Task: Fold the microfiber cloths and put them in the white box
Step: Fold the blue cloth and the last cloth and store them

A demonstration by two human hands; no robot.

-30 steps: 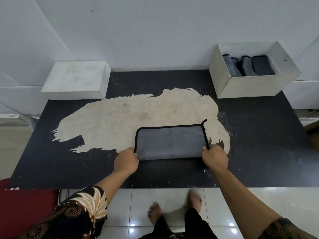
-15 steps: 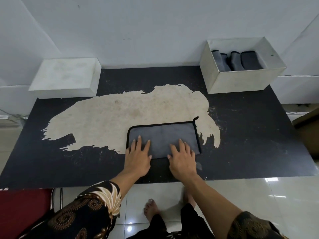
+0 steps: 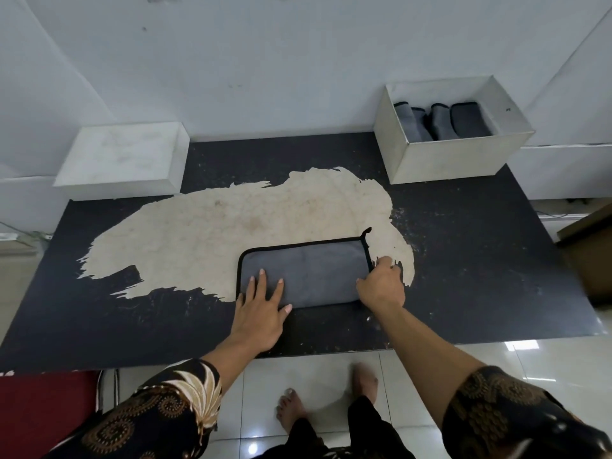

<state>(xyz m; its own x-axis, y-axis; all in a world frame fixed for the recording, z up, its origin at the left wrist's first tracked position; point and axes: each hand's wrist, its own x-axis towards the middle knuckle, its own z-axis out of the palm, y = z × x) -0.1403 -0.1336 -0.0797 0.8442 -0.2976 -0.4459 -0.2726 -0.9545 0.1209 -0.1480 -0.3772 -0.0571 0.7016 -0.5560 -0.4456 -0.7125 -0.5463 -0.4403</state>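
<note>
A grey microfiber cloth (image 3: 318,273) with black trim lies folded in half on the black table (image 3: 480,260), near its front edge. My left hand (image 3: 261,306) rests flat on the cloth's near left corner, fingers spread. My right hand (image 3: 381,286) is curled at the cloth's right edge, pinching the black trim there. At the back right stands the white box (image 3: 447,160), open on top, with several folded grey cloths (image 3: 440,122) standing inside.
A white lid or box (image 3: 122,160) lies upside down at the table's back left. A large worn beige patch (image 3: 248,226) covers the table's middle. A brown carton (image 3: 592,246) stands off the right edge, a red seat (image 3: 39,412) at lower left. My bare feet are on tiles.
Both hands were flat on the cloth half a second ago. My right hand has since slid to the right edge and closed on the trim; my left hand stays flat on the left part.
</note>
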